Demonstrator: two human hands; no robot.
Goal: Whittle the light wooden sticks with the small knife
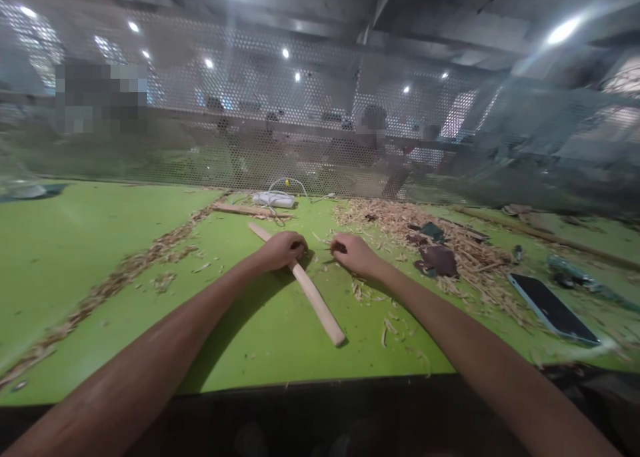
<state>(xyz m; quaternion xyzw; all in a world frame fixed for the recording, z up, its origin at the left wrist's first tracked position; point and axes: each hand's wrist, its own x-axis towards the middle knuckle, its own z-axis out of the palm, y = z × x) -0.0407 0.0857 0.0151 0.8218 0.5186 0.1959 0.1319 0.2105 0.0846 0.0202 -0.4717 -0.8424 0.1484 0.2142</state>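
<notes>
A pale wooden stick [317, 301] lies slantwise on the green tabletop, its middle covered by my left hand [284, 251]. That hand rests across the stick with its fingers curled in, and I cannot make out what is in its fingertips. Just to the right, my right hand [354, 253] is closed in a pinch above the table. A thin dark sliver shows at its fingertips, too small to name. The two hands face each other, a short gap apart.
Wood shavings [395, 218] are heaped at the right, with dark scraps [439, 261] among them. A phone [553, 308] lies near the right edge. Behind are a flat wooden strip [253, 210], a white power strip [273, 199] with a cable, and a perforated metal screen [310, 150].
</notes>
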